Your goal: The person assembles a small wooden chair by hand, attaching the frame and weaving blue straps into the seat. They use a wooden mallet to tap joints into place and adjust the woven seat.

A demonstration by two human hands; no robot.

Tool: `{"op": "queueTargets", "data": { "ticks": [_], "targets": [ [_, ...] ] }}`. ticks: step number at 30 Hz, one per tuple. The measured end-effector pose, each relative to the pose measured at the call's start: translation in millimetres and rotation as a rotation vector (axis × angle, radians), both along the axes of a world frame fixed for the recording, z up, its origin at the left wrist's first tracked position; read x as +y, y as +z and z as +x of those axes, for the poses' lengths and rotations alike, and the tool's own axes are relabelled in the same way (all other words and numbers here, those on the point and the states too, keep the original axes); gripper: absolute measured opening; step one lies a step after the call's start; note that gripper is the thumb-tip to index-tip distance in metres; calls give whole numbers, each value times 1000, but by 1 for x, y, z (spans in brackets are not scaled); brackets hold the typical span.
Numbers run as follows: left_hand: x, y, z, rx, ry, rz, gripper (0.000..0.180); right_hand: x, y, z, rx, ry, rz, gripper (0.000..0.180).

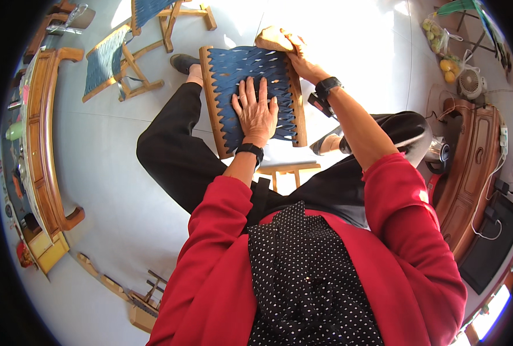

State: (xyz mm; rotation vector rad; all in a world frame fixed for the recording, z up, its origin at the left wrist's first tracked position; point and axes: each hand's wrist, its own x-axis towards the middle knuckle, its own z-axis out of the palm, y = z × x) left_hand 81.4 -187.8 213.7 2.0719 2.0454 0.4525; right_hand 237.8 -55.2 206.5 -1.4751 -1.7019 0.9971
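A small folding stool with a blue woven strap seat (225,66) stands between my knees. Wooden rails (212,101) run along its two sides. My left hand (255,112) lies flat on the weave with the fingers spread, holding nothing. At the far right corner of the seat, my right hand (304,60) is closed on a tan cloth-like piece (272,39), which bulges out over the far edge. Strong light there blurs its detail, and the fingertips are partly hidden. Below the near edge of the seat, part of the stool's wooden leg frame (288,168) shows.
Two similar blue-seated folding stools (104,60) (147,8) stand at the far left. A wooden cabinet (43,138) lines the left side, another (470,167) the right. A small fan (471,83), bagged fruit (449,69), a metal kettle (438,151) and cables are at the right.
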Motion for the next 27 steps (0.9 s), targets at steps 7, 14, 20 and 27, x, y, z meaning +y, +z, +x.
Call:
{"op": "queueTargets", "data": {
  "ticks": [7,14,20,27],
  "targets": [
    [1,0,1,0,7,-35,56,-5,37,8,-69,3,-411,44],
    [1,-2,1,-13,8,-10,56,16,72,45,416,11,63,26],
    [1,0,1,-9,4,-18,56,14,-7,-3,-222,-23,230,53],
    [3,0,1,-2,13,-5,56,1,-10,3,-167,26,-40,51]
  ]
}}
